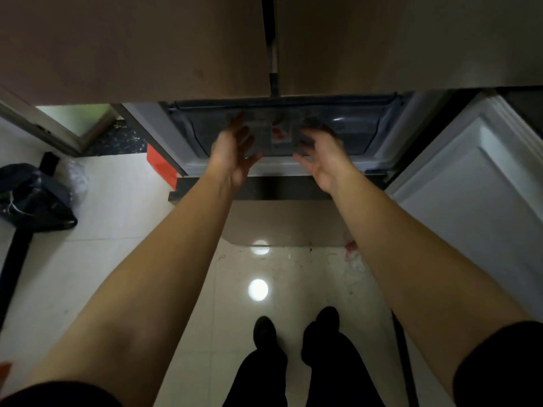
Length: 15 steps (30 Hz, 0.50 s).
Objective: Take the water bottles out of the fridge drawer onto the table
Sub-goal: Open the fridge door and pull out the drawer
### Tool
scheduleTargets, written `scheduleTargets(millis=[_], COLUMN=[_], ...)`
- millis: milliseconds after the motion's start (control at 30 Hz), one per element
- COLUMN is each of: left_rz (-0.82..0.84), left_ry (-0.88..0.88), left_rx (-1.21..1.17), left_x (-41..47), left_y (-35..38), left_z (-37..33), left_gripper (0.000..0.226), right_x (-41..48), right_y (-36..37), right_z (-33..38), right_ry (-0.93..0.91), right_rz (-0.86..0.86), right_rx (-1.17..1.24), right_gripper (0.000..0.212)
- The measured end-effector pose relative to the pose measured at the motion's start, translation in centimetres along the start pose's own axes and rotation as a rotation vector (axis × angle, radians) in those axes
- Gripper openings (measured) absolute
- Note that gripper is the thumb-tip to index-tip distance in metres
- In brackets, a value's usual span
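Both bare arms reach down into the open fridge drawer (367, 130), where the water bottles (276, 133) lie as a blurred clear bundle with red marks; how many there are cannot be made out. The left grip (235, 148) and right grip (320, 155) flank the bundle, released, with fingers spread and palms turned inward. Motion blur and shadow hide whether the fingertips touch the plastic. The upper fridge doors (132, 45) cover the drawer's back.

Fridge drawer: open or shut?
Open. The fridge drawer shows its inside, and the left hand and right hand reach over it.
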<state>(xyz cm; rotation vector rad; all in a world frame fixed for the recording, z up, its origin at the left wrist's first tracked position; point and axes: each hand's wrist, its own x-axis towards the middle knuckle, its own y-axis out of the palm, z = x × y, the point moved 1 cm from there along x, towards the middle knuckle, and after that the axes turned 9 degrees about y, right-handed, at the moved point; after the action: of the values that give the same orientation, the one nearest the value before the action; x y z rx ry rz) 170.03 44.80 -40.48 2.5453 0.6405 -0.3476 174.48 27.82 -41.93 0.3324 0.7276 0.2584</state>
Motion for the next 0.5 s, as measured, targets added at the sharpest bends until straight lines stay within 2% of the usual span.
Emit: scheduleTargets(millis=[100,200,333,400,500], left_rz=[0.029,0.016,0.03,0.022,-0.004], left_ry=[0.02,0.025,-0.001,-0.02,-0.03], left_rx=[-0.041,-0.113,-0.22,-0.251,-0.198], left_x=[1.1,1.8,1.9,1.6,1.0], left_y=[0.2,-0.1,-0.4,-0.3,-0.2], left_z=[-0.1,-0.5,-0.3,-0.2,0.1], left_gripper=[0.035,0.044,0.027,0.029,0.018], right_x=[1.0,1.8,2.3,2.1,1.4], right_y=[0.6,0.6,-0.1,-0.2,-0.4], right_z=[1.1,1.9,1.6,1.6,1.5], right_ry=[-0.013,-0.005,-0.001,-0.001,0.0], right_rz=[-0.01,-0.011,0.008,0.008,-0.008], right_rx=[0.167,0.289,0.295,0.268,0.239], right_gripper=[0.042,0.051,0.061,0.057,0.035])
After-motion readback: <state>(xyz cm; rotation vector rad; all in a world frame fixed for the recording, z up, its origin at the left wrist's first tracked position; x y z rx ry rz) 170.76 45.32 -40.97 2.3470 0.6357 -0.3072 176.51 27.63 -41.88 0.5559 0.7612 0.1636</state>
